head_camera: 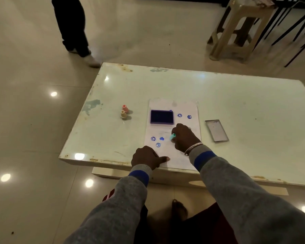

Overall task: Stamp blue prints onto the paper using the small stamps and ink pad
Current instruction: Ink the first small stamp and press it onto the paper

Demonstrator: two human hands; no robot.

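Note:
A white sheet of paper (180,152) lies on the low white table (236,106). On its upper left sits the open purple ink pad (161,116). Several blue prints mark the sheet, two at the upper right (179,115) and three at the lower left (153,138). My right hand (184,138) is shut on a small teal stamp (172,136), tilted with its face just above or on the paper beside the blue blot (161,138). My left hand (149,158) rests on the paper's near left corner, fingers curled, index finger pressing the sheet.
A pink stamp (125,108) and a yellow stamp (123,114) stand upright on the table left of the paper. The ink pad's lid (216,130) lies right of the paper. A person's legs (72,29) stand beyond the table's far left corner; a stool (236,30) is far right.

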